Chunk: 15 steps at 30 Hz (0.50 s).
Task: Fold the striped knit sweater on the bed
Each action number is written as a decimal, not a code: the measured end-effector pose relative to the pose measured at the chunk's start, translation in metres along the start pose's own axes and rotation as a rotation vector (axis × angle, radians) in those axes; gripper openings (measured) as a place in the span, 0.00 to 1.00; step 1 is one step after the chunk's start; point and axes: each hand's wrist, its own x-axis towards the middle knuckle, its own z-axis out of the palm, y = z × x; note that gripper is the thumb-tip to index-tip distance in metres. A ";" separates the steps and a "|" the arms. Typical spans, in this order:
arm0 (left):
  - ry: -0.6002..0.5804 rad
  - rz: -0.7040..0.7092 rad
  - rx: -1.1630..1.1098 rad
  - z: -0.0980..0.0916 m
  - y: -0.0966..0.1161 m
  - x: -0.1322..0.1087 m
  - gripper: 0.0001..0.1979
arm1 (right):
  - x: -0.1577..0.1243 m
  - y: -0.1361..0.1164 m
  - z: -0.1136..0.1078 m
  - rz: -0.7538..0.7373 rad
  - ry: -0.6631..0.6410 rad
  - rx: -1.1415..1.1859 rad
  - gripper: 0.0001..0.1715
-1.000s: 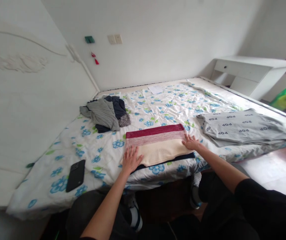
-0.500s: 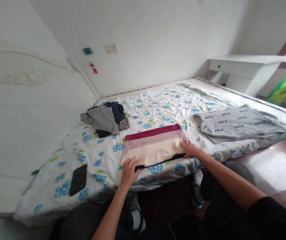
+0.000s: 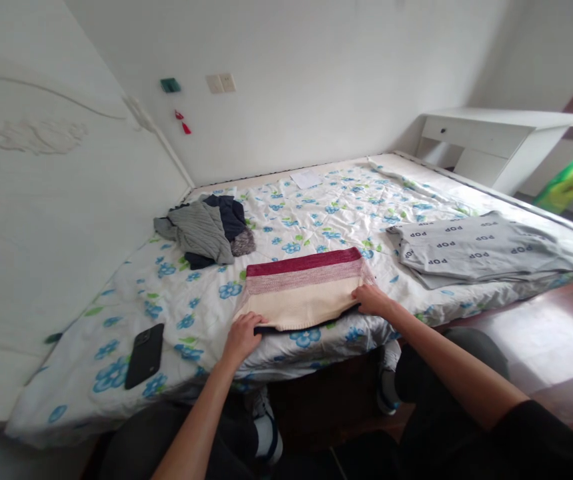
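Knitwear in cream, pink and deep-red bands lies folded flat at lower centre of the frame, on a white quilt printed with blue flowers that covers the bed. A strip of dark navy fabric shows along its lower edge; the rest of that layer is hidden beneath the knit, so its shape cannot be made out. The left hand sits at the near left of the hem with its fingers bent over the edge, though whether they pinch the knit cannot be told. The right hand lies flat on the cream band, fingers close together. Up and to the left, a crumpled heap of grey and navy clothes is too bunched to separate into single garments. A folded grey garment printed with POP lies at right, and a black phone lies face down at lower left. A green-and-yellow object, cut off by the right edge, is too partial to name.
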 end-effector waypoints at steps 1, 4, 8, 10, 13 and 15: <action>0.003 0.010 -0.009 0.003 0.003 0.000 0.22 | -0.001 0.001 -0.001 -0.031 -0.017 0.044 0.27; 0.013 0.072 -0.069 0.011 0.014 0.001 0.21 | -0.001 0.002 -0.003 -0.100 0.010 0.191 0.38; 0.011 0.149 -0.165 0.017 0.031 0.005 0.16 | 0.005 -0.011 0.003 -0.211 0.121 0.223 0.29; -0.008 0.203 -0.178 0.017 0.036 0.008 0.15 | 0.008 -0.024 0.009 -0.274 0.125 0.177 0.29; -0.025 0.248 -0.177 0.018 0.040 0.011 0.16 | 0.010 -0.044 0.016 -0.341 0.122 0.115 0.27; -0.013 0.249 -0.184 0.019 0.043 0.012 0.16 | 0.011 -0.055 0.017 -0.360 0.120 0.100 0.25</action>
